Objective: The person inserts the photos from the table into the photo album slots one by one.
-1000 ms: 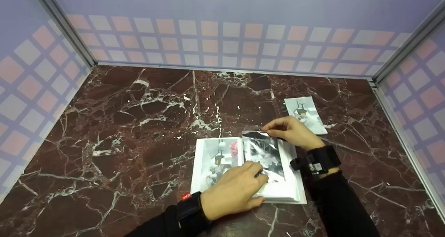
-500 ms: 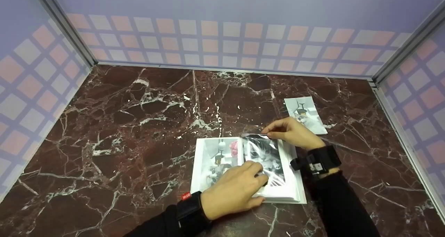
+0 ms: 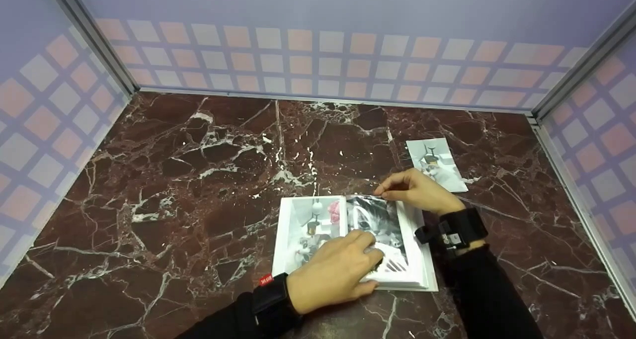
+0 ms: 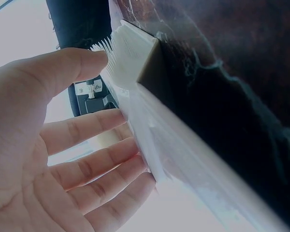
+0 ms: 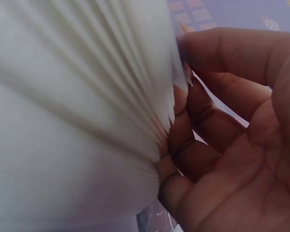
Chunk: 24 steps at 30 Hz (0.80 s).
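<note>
Left wall (image 3: pixel 30 60): lilac, with pink and white squares, standing along the edge of the table (image 3: pixel 198 249).
Album (image 3: pixel 281 237): lies spread flat on the table close to the person, likely so that both hands reach it easily.
Left page: a pale photo (image 3: pixel 310 229) with a pink flower fills most of it, its lower part covered by the hand.
Left hand (image 3: pixel 338 264): rests across the lower middle of the album, fingertips on the right page. The fingers lie long and slightly bent and grip nothing; the left wrist view shows the thumb at the fanned page edges. Its weight probably keeps the pages down and the album from sliding.
Right page: here is the dark photo (image 3: pixel 380 222), its lower part beneath the left hand. Bright streaks suggest clear film (image 3: pixel 396 259) over it; how much of the photo lies inside cannot be told.
Right hand (image 3: pixel 420 190): a narrow pinch, thumb against forefinger, at the dark photo's top edge; whether film is caught too, I cannot tell. An edge hold presumably keeps fingers off the picture and the photo straight.
Loose photo (image 3: pixel 437 162): lies on the table beyond the right hand, which hides one corner. Apart from the album, it seems laid aside yet within reach.
</note>
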Available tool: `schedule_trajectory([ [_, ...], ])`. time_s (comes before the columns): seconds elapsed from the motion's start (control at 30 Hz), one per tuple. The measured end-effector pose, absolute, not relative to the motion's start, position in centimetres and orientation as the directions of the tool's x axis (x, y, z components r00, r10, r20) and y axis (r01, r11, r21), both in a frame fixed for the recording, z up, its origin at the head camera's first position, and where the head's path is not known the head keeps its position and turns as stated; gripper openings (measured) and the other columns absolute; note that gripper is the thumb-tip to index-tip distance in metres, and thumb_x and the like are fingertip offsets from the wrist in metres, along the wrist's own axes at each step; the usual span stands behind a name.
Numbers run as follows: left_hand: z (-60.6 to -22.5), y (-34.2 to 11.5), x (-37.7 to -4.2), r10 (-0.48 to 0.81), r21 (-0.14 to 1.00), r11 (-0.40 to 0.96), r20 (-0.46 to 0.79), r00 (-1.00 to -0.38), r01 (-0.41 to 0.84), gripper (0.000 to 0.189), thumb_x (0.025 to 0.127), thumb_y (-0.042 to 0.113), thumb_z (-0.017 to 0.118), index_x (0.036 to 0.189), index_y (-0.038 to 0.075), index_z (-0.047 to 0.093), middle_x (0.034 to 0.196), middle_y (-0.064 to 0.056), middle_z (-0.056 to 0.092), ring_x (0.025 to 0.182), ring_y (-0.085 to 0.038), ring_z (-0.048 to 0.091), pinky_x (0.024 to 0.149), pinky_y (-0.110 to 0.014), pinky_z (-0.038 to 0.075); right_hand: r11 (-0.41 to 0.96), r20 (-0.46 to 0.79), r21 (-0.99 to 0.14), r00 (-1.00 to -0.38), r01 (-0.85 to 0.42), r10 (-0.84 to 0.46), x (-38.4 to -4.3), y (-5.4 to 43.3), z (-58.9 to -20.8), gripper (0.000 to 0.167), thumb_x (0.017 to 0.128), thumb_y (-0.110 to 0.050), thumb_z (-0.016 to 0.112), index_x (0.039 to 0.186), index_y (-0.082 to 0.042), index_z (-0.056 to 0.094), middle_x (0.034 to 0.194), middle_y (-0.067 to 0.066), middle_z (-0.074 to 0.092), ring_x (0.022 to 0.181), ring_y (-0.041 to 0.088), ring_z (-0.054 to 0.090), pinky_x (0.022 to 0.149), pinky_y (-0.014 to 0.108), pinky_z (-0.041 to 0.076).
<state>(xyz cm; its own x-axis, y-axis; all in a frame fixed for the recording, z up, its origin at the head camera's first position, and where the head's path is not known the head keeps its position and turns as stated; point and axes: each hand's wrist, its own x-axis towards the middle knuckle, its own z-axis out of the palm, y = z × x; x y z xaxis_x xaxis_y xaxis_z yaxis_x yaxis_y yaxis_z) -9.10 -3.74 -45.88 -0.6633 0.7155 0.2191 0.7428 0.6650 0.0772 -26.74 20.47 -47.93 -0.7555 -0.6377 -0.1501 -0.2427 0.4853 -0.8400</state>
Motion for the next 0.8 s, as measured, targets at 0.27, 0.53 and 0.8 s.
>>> schedule_trajectory([
  [0.27,-45.93,-3.74,-9.11,0.721,0.06,0.66,0.229,-0.654,0.749,0.035,0.093,0.05,0.08,0.107,0.019,0.073,0.116,0.0,0.068,0.103,-0.014,0.065,0.079,-0.021,0.061,0.501,-0.163,-0.828,-0.746,-0.252,-0.645,-26.57,20.46,-47.82,0.017,0.099,-0.011,0.071,0.113,-0.011,0.08,0.117,0.01,0.08,0.095,0.013,0.072,0.088,0.024,0.058],
  [0.53,-45.83,-3.63,-9.08,0.715,0.065,0.673,0.198,-0.67,0.737,0.036,0.094,0.051,0.078,0.108,0.019,0.073,0.118,-0.001,0.068,0.102,-0.013,0.064,0.078,-0.021,0.061,0.491,-0.142,-0.828,-0.746,-0.27,-0.65,-26.63,20.51,-47.88,0.014,0.1,-0.014,0.072,0.11,-0.014,0.082,0.116,0.007,0.08,0.104,0.017,0.072,0.094,0.026,0.057],
  [0.8,-45.86,-3.58,-9.11,0.712,0.075,0.675,0.194,-0.675,0.734,0.036,0.094,0.05,0.079,0.111,0.019,0.074,0.122,-0.001,0.068,0.106,-0.014,0.065,0.081,-0.023,0.062,0.471,-0.13,-0.838,-0.738,-0.275,-0.662,-26.67,20.56,-47.87,0.016,0.099,-0.01,0.07,0.108,-0.012,0.082,0.113,0.009,0.081,0.102,0.014,0.073,0.095,0.026,0.057],
])
